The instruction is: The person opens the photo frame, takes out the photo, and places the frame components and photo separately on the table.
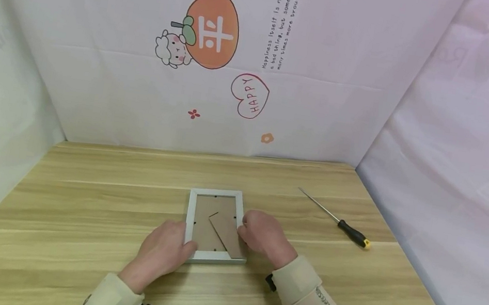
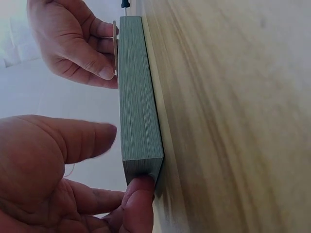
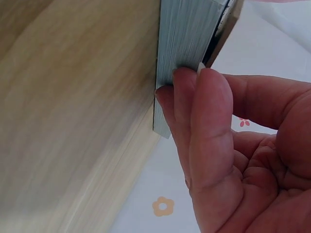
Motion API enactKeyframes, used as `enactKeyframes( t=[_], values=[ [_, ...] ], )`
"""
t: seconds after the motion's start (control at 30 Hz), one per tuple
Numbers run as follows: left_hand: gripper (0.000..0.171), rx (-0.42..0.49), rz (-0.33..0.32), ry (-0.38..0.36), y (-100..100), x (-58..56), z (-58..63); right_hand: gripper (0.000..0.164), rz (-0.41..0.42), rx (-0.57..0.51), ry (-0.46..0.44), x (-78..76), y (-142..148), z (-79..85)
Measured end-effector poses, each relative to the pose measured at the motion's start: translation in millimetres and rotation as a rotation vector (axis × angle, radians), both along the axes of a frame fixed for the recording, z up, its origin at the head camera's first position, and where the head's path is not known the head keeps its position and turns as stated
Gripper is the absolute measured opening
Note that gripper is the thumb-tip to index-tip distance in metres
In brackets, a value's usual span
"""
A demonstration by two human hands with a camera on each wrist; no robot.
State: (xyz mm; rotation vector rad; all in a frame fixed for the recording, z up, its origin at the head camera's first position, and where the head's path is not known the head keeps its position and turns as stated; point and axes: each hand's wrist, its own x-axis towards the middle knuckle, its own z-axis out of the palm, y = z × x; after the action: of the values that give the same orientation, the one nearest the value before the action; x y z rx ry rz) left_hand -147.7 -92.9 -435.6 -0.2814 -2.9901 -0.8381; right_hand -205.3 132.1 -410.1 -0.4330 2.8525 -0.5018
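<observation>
A silver-grey picture frame (image 1: pixel 190 218) lies on the wooden table with its brown backing board (image 1: pixel 206 207) facing up. A slanted brown stand flap (image 1: pixel 230 228) rests over the backing, its wide end at the lower right corner. At the lower left corner my left hand (image 1: pixel 165 246) holds the frame, thumb over the top and a finger against its outer side. My right hand (image 1: pixel 265 233) grips the right edge beside the flap. Close up in the right wrist view, the right fingertips (image 3: pixel 184 77) touch the frame's side just below the flap's edge.
On the table's right side lies a screwdriver (image 1: pixel 352 234) with a black and yellow handle, its tip pointing away to the left. A printed white cloth (image 1: pixel 301 113) hangs behind the table, with plain white cloth on both sides.
</observation>
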Motion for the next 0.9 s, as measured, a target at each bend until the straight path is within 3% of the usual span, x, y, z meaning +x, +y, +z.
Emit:
enactKeyframes(
  t=[0.07, 0.17, 0.27, 0.37, 0.7, 0.9],
  values=[
    [0.021, 0.016, 0.006, -0.017, 0.8, -0.6, -0.6, 0.027, 0.003, -0.005, 0.002, -0.2, 0.7, -0.3],
    [0.052, 0.021, 0.022, -0.045, 2.8, -0.4, -0.6, 0.025, 0.002, -0.011, 0.004, -1.0, 2.4, -1.3],
    [0.084, -0.02, 0.034, -0.054, 5.5, 0.3, -0.4, 0.021, -0.001, -0.009, 0.006, -2.1, 3.9, -2.1],
    [0.102, -0.064, 0.028, -0.047, 8.5, -0.3, -0.6, 0.018, 0.0, -0.001, 0.01, -2.6, 5.1, -1.6],
    [0.119, -0.133, 0.004, -0.039, 11.0, -4.7, -4.6, 0.016, -0.015, -0.029, -0.018, -5.8, 12.4, 0.8],
    [0.12, -0.152, -0.003, -0.056, 12.5, -6.5, -3.9, 0.037, -0.061, 0.055, 0.056, -14.5, 30.5, 3.1]
  ],
)
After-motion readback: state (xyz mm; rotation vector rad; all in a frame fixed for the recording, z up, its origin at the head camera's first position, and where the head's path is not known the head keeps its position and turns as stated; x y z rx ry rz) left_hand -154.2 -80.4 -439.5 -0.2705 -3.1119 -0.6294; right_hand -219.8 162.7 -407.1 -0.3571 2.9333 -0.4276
